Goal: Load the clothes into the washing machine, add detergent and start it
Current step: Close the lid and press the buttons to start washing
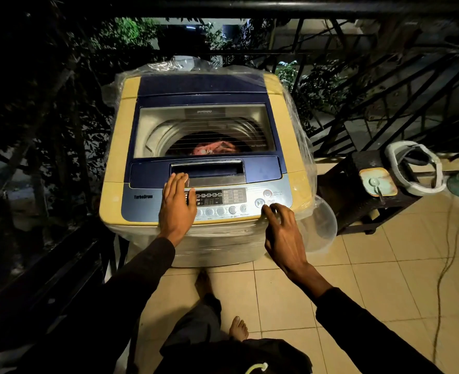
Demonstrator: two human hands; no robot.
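A yellow and blue top-loading washing machine [115,157] stands in front of me, wrapped in clear plastic, with its glass lid [204,125] down. Through the lid I see pink clothes [217,147] in the drum. My left hand [177,206] lies flat with straight fingers on the control panel [142,203], fingertips at the lid's handle recess. My right hand [283,233] hovers at the panel's right end, fingers loosely bent, its fingertips at the start/pause button [259,203]. The power button [267,193] sits just above.
A dark stool [357,201] to the right carries a detergent box with a scoop [378,182] and a white basket [414,168]. A clear plastic tub [322,225] leans by the machine. A cable [449,260] trails over the tiled floor. Black railings close the left and back.
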